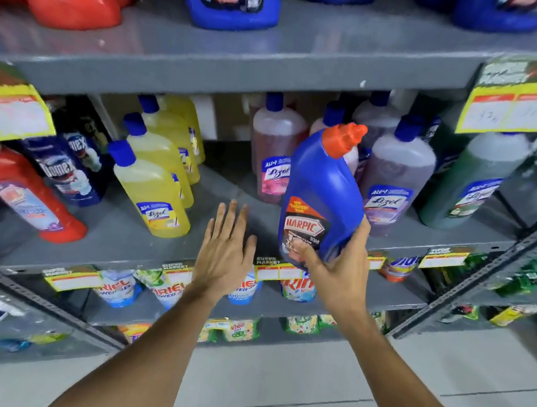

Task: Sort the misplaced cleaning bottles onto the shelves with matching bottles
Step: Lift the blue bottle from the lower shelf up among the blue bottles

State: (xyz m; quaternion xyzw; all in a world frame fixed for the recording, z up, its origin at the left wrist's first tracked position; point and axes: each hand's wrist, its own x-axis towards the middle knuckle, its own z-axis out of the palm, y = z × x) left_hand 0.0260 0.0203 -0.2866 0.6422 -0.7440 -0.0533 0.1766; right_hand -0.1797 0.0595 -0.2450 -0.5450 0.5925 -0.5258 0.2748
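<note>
While it is gripped around its base by the right hand (336, 275), the blue Harpic bottle (323, 197) is held upright above the middle shelf (124, 238), before pink Lizol bottles (276, 149). Beside it, the left hand (225, 256) is spread flat, holding nothing. Yellow Lizol bottles (151, 193) are lined up leftward.

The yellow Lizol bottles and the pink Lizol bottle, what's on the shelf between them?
Nothing: the head view shows bare grey shelf between the yellow Lizol bottles and the pink Lizol bottle.
</note>
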